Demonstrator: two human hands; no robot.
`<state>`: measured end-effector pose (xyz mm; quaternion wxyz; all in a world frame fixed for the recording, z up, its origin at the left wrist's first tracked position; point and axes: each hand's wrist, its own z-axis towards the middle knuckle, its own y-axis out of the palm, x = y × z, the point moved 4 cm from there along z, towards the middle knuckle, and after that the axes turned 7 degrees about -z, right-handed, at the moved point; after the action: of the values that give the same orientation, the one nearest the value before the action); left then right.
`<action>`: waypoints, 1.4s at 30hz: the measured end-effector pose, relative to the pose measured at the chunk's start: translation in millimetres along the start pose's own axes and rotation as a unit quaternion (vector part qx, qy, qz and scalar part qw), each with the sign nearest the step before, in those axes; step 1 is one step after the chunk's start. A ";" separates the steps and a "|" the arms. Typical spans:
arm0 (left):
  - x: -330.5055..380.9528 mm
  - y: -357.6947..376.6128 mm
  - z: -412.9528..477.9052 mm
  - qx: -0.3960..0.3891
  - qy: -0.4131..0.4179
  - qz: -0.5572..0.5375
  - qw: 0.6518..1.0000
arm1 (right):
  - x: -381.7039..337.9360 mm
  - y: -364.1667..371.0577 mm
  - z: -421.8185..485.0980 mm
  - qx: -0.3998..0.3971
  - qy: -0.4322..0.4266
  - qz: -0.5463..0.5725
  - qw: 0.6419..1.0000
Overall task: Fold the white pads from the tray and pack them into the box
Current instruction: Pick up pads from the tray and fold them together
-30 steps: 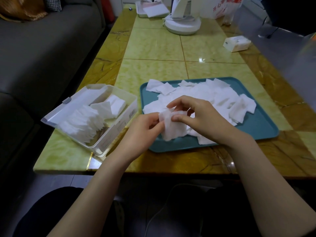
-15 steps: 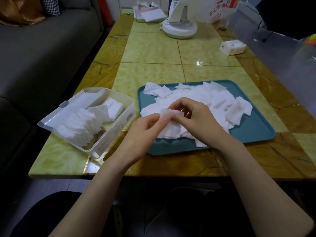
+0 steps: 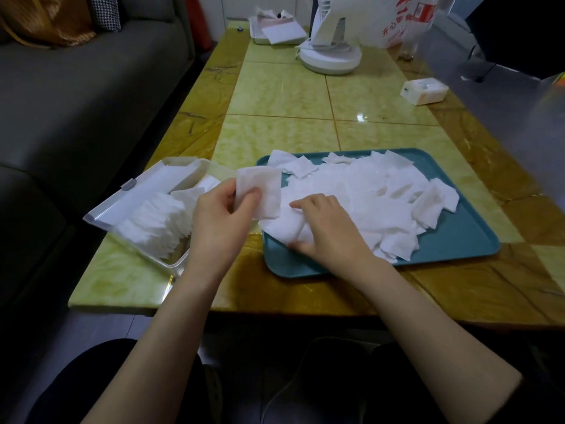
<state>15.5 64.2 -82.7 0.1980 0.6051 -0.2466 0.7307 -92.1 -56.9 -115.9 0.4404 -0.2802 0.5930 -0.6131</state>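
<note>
Comparing with the prior view, found the folded pad [image 3: 260, 191] passed to the left hand [image 3: 218, 218] alone, pinched above the gap between tray [image 3: 464, 240] and box [image 3: 128, 187], not yet packed. Noted the right hand [image 3: 331, 231] down on the pile [image 3: 367, 194], gripping a fresh pad [image 3: 281, 228]. Judged fold done

Loose white pads [image 3: 360, 191] heap the teal tray [image 3: 458, 240]; folded ones [image 3: 153, 218] fill the box [image 3: 175, 266].

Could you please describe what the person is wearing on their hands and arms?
Nothing shows: the left hand and right hand are bare, with no gloves, rings or watch, and both forearms are uncovered, with no sleeve in view.
</note>
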 end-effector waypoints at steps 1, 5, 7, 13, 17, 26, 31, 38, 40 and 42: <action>-0.1 -1.1 -0.3 0.001 0.000 0.006 1.000 | -3.8 -1.5 0.3 -0.005 -0.007 -0.029 1.000; -3.2 -4.8 0.6 0.007 -0.003 0.034 0.999 | -20.0 -2.3 0.5 0.020 -0.056 -0.072 0.996; -4.0 -6.3 1.3 0.013 -0.006 0.040 0.999 | -24.0 -3.0 0.9 0.013 -0.054 -0.059 0.997; -4.5 -6.8 0.0 0.013 -0.016 0.045 0.999 | -14.1 -1.3 8.2 0.006 0.010 -0.017 1.000; -6.4 -5.6 0.8 0.007 -0.011 0.059 0.998 | -14.9 1.2 8.1 0.012 -0.005 0.002 1.000; -14.3 -1.6 4.1 0.004 -0.009 0.055 0.998 | 7.1 -34.6 0.1 0.217 0.124 0.293 0.923; -11.5 8.6 2.5 -0.021 -0.005 0.040 0.999 | -14.7 -29.4 -1.5 0.111 0.142 0.525 0.832; -1.1 18.8 -6.5 -0.070 -0.018 -0.012 0.997 | -16.8 -18.9 -5.0 0.102 0.167 0.466 0.863; -0.2 19.8 -9.0 -0.089 -0.026 -0.022 0.995 | -17.8 -19.1 -6.0 0.103 0.157 0.449 0.874; 1.3 21.3 -10.6 -0.101 -0.019 -0.029 0.994 | -18.1 -19.2 -6.1 0.101 0.150 0.447 0.876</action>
<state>-5.6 53.5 -85.6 0.2742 0.6026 -0.3052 0.6845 -93.2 -39.9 -94.8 0.5993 0.1559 0.6489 -0.4421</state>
